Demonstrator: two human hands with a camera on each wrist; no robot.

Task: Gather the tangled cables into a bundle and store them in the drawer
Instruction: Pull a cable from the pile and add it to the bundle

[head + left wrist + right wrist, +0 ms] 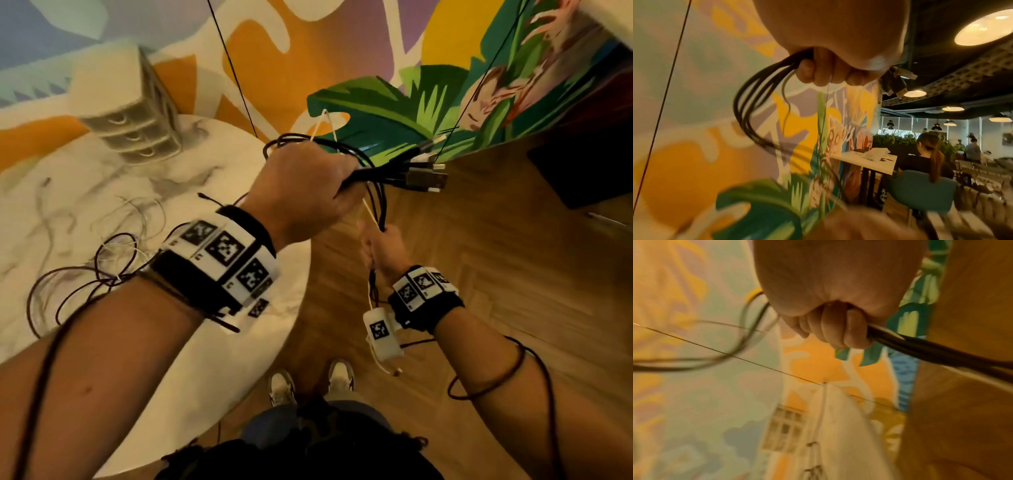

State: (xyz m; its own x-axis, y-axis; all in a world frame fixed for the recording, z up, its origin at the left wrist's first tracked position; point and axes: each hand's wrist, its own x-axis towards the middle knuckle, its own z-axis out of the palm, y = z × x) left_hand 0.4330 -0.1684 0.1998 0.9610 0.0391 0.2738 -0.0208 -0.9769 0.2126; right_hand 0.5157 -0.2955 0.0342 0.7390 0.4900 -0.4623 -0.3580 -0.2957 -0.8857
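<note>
- Both hands held the cables [371, 171] in the air, to the right of the table [212, 192] and over the wooden floor.
- Left hand [301, 192] had its fingers closed around the looped part, with the plugs [428, 178] sticking out to the right.
- Right hand [385, 253], nearer and lower, gripped the strands that hung down from the left fist.
- To do this step well, the right hand should probably feed the hanging length up in even loops, while the left keeps the plugs together so that nothing slips out.
- More thin wires [113, 246] lay on the table near the left forearm; I judged that they also belong to the bundle.
- Drawer unit [137, 137] stood at the far left of the table, all drawers seemingly closed, but it was blurred.
- How many cables were in the fist could not be counted, and both wrist views were blurred.
</note>
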